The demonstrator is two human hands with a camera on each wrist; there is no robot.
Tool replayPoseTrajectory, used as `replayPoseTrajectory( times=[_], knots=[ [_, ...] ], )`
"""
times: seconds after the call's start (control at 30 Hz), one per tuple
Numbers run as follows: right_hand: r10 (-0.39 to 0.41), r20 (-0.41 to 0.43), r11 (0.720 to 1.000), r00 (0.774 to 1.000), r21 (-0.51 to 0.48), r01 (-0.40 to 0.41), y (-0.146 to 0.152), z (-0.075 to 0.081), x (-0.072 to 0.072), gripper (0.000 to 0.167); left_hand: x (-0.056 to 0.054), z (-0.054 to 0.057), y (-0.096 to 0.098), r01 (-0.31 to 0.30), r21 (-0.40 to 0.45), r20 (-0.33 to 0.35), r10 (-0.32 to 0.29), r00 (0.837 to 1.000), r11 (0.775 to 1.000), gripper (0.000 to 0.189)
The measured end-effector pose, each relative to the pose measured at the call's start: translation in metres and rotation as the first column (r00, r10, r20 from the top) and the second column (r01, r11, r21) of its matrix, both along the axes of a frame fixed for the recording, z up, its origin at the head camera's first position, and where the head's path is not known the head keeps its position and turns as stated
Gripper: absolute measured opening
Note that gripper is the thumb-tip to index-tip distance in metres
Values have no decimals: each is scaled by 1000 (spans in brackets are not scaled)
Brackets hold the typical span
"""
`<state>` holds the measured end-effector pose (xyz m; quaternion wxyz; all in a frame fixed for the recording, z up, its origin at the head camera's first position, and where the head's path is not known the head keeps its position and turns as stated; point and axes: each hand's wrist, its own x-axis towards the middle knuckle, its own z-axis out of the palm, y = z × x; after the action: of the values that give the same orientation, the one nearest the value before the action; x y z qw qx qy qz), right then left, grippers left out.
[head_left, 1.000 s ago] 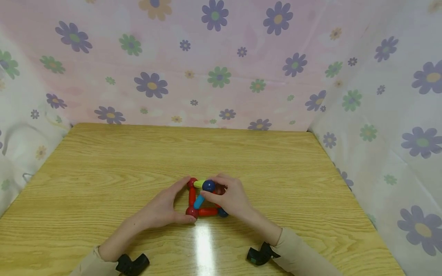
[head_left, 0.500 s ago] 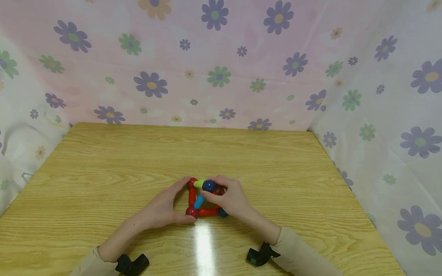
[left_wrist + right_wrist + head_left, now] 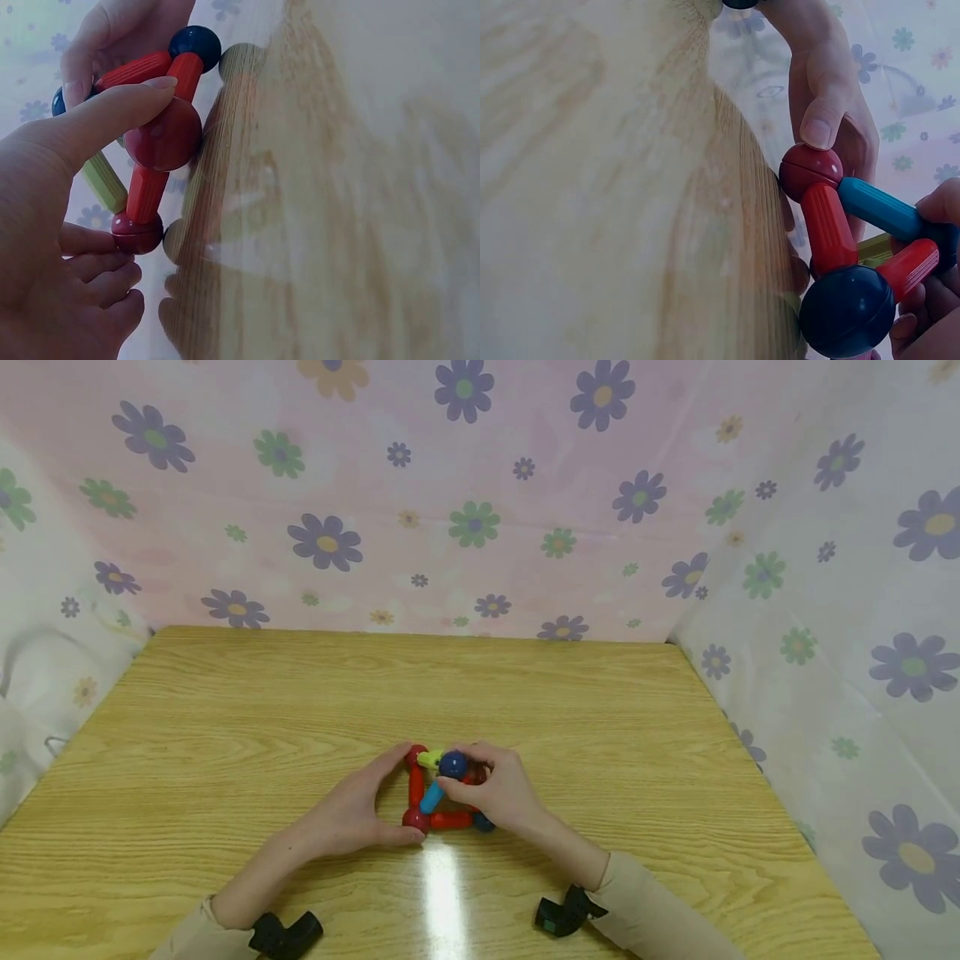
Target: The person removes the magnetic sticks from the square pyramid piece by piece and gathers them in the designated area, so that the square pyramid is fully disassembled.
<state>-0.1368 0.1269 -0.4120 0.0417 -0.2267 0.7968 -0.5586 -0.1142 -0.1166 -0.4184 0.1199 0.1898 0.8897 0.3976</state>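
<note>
A small frame of magnetic balls and rods stands on the wooden table (image 3: pixel 300 710). My left hand (image 3: pixel 348 814) spans its left side, thumb on the near red ball (image 3: pixel 416 820) and index finger at the far red ball (image 3: pixel 416 757). My right hand (image 3: pixel 506 789) pinches the raised dark blue ball (image 3: pixel 452 764) between thumb and fingers. A light blue rod (image 3: pixel 881 208) and a yellow-green rod (image 3: pixel 103 182) slope up to that ball. Red rods (image 3: pixel 829 229) join the base balls, including a dark blue ball (image 3: pixel 847 311). Another red ball is partly hidden behind my right fingers.
Flower-print cloth (image 3: pixel 480 485) hangs behind the table and along both sides. Black wrist-worn devices, one by the left sleeve (image 3: pixel 287 935) and one by the right (image 3: pixel 566 912), sit low over the near table.
Both hands keep their places on the frame. The yellow-green rod has shifted slightly, and a little more of its end shows beside the raised blue ball.
</note>
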Motion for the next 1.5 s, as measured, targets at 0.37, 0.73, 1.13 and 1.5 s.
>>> replayPoseTrajectory(
  times=[0.37,0.73,1.13,1.5],
  knots=[
    [-16,40,997,999,-70,19,-1,-1,-2,28,0,1,0,-3,6,-4,3,1000,1000,116],
    [-65,59,995,996,-69,69,0,0,-3,33,0,1,-1,-5,-6,-13,5,1000,1000,115],
    [-81,27,995,996,-63,83,-1,-3,-3,36,-1,0,-2,0,4,-28,0,1000,1000,115],
    [-108,-70,993,992,-64,103,-3,-2,-3,39,0,1,-2,5,3,-34,-4,999,1000,116]
  ],
)
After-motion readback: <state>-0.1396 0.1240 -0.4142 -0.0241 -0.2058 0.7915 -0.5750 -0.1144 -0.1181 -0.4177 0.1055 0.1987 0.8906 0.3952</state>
